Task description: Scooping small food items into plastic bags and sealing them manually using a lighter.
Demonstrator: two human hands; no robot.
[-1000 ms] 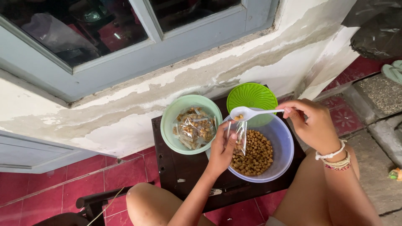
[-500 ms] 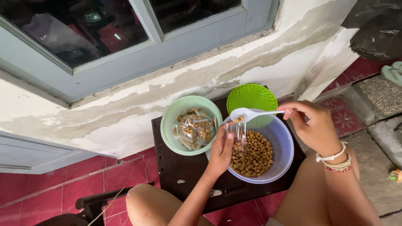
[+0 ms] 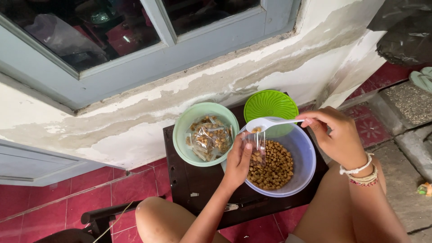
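My left hand (image 3: 237, 163) holds a small clear plastic bag (image 3: 257, 150) upright over a translucent blue bowl (image 3: 305, 158) filled with brown pellets (image 3: 275, 165). A few pellets lie in the bottom of the bag. My right hand (image 3: 338, 135) holds a white plastic spoon (image 3: 265, 123) by its handle, with the spoon's tilted bowl right above the bag's mouth and a few pellets in it.
A light green bowl (image 3: 186, 122) to the left holds several filled clear bags (image 3: 209, 137). A bright green lid (image 3: 270, 104) lies behind the blue bowl. All stand on a small dark table (image 3: 195, 180) against a peeling wall under a window. My knees flank the table.
The spoon has tipped and dropped slightly toward the bag's mouth, and pellets have gathered in the bag. My left hand has stayed in place.
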